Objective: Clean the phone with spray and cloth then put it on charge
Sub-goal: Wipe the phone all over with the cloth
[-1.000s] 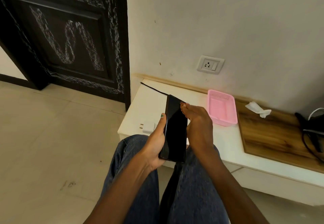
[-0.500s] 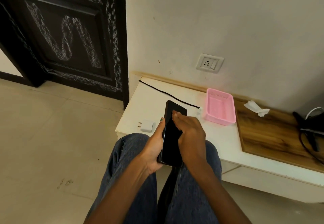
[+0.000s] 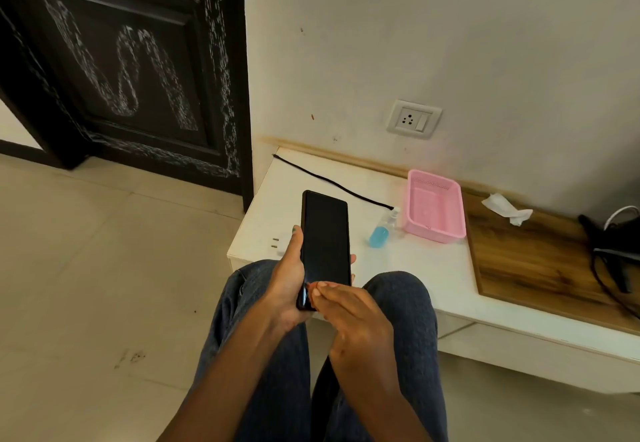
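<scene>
Wiping looks underway: left hand (image 3: 289, 282) grips the slim black glass phone (image 3: 325, 240) above the white desk (image 3: 429, 268), right hand (image 3: 349, 313) fingertips pinched at its lower edge, charging not yet started.

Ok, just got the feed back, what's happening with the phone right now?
The person sits at a low white table. The left hand grips the phone, screen up and dark, above the knees. The right hand has its fingers bunched on the phone's near end; no cloth shows in it. On the table lie the blue spray bottle, a black cable and a white charger plug. The cable is not connected to the phone, so charging has not begun.
</scene>
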`<state>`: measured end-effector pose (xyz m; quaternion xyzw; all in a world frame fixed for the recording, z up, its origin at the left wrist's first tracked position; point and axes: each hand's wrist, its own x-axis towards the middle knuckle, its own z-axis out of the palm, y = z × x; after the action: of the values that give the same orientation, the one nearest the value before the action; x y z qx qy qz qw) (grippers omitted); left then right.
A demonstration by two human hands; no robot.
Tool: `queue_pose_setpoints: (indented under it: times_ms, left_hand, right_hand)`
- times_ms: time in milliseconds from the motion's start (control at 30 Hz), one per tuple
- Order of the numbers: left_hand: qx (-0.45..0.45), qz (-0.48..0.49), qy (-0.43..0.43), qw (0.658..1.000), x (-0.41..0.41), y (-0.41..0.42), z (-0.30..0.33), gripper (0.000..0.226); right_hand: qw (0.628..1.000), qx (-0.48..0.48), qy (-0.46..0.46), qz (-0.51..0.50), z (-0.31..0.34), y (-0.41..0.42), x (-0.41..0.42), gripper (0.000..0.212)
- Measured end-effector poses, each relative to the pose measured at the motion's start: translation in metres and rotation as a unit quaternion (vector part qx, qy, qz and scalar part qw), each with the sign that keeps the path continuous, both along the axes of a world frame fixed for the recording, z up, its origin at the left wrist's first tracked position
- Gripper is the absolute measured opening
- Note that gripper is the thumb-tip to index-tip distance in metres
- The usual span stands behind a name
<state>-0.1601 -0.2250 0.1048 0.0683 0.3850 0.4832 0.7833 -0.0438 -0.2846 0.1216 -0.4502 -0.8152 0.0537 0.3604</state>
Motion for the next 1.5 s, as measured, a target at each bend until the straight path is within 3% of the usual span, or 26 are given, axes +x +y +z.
queue_pose_setpoints:
  times_ms: [267, 367, 467, 600, 700, 833, 900, 967, 1033, 1133, 1233, 1333, 1500]
  left_hand:
    - [0.004, 0.014, 0.017, 1.0, 0.001, 0.005, 0.0, 0.074]
    - [0.01, 0.012, 0.033, 0.999, 0.001, 0.008, -0.003, 0.074]
    - [0.027, 0.018, 0.019, 0.999, -0.001, 0.013, -0.004, 0.071]
    - [0.034, 0.004, 0.001, 0.999, -0.007, 0.018, -0.007, 0.071]
    - [0.041, 0.014, -0.005, 0.999, -0.01, 0.022, -0.013, 0.068]
    - [0.025, 0.027, -0.002, 0.999, -0.016, 0.032, -0.024, 0.063]
    - [0.018, 0.031, 0.014, 0.999, -0.018, 0.039, -0.03, 0.061]
    - [0.008, 0.033, 0.031, 0.999, -0.018, 0.046, -0.036, 0.059]
    - [-0.001, 0.026, 0.045, 0.999, -0.015, 0.055, -0.041, 0.06]
    - [-0.024, 0.023, 0.076, 0.997, -0.011, 0.066, -0.05, 0.059]
    - [-0.037, 0.006, 0.092, 0.995, -0.006, 0.079, -0.063, 0.058]
    - [-0.044, -0.023, 0.102, 0.994, -0.002, 0.09, -0.074, 0.059]
    - [-0.049, -0.073, 0.173, 0.981, 0.008, 0.11, -0.088, 0.056]
  right_hand:
    - [0.999, 0.004, 0.015, 0.029, 0.001, -0.008, 0.0, 0.024]
    - [0.988, -0.096, 0.105, 0.057, 0.008, 0.001, 0.006, 0.027]
    - [0.911, -0.289, 0.289, 0.047, 0.02, 0.018, 0.016, 0.042]
    - [0.791, -0.363, 0.49, -0.049, 0.022, 0.048, 0.032, 0.037]
    - [0.714, -0.417, 0.553, -0.104, 0.013, 0.071, 0.04, 0.036]
    - [0.637, -0.515, 0.561, -0.117, -0.01, 0.097, 0.044, 0.035]
    - [0.649, -0.538, 0.518, -0.141, -0.025, 0.108, 0.044, 0.044]
    - [0.699, -0.553, 0.423, -0.163, -0.037, 0.114, 0.043, 0.031]
    - [0.712, -0.577, 0.372, -0.149, -0.05, 0.117, 0.041, 0.021]
    - [0.672, -0.624, 0.39, -0.086, -0.064, 0.117, 0.037, 0.023]
    - [0.656, -0.635, 0.4, -0.072, -0.077, 0.121, 0.037, 0.026]
    - [0.642, -0.633, 0.412, -0.133, -0.09, 0.128, 0.037, 0.021]
    - [0.584, -0.641, 0.436, -0.242, -0.113, 0.143, 0.037, 0.013]
